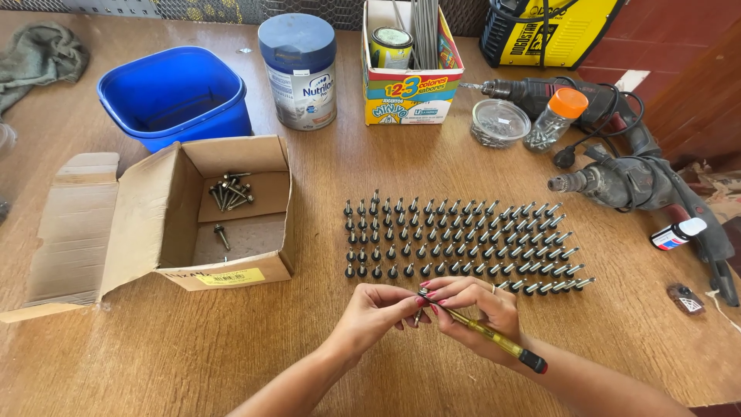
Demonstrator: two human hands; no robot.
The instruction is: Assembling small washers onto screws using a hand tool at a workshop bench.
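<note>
left hand: fingers pinched together on a small screw, at the near edge of the table, just in front of the screw rows.
right hand: closed around a yellow screwdriver; its tip meets the small screw between both hands, its black end points to the right.
screw rows: five rows standing on their heads in a neat block; too many and too small for an exact count, about twenty in each row.
cardboard box: one, open, flaps spread; inside is a small heap of loose screws and one single screw apart from it. the heap overlaps, so i cannot count it.
blue bucket: one, behind the box.
tin can: one, with blue lid.
printed carton: one, holding thin metal rods and a small tin; the top is cut off by the frame.
power drills: two, on the right; cords tangled.
small containers: one clear round tub and one bottle with orange cap; contents are hard to make out.
grey cloth: partly cut off at left.
</note>
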